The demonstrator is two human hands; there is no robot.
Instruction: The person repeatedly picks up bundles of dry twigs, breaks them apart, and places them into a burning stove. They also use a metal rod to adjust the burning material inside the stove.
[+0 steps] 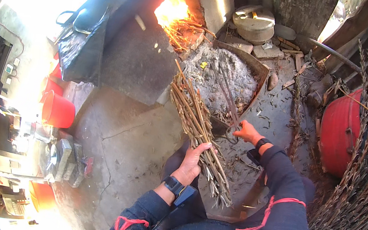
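My left hand [192, 162] is closed around a bundle of dry plant stalks [192, 116], whose upper end points toward the stove. My right hand [249, 132] grips the handle end of long metal fire tongs [230, 102]. The tongs' two arms reach over a bed of grey ash [225, 78] inside a low metal-edged ash pit. Beyond the bundle, a bright fire [174, 8] burns in the stove's opening, with burning stalks [184, 31] sticking out of its mouth.
A lidded metal pot [253, 23] stands on bricks behind the ash. At right are a red basin-like container [340, 131] and a large heap of dry stalks [352, 204]. Red buckets [58, 109] stand at left, beyond the dark stove side [134, 68]. Loose twigs litter the concrete floor.
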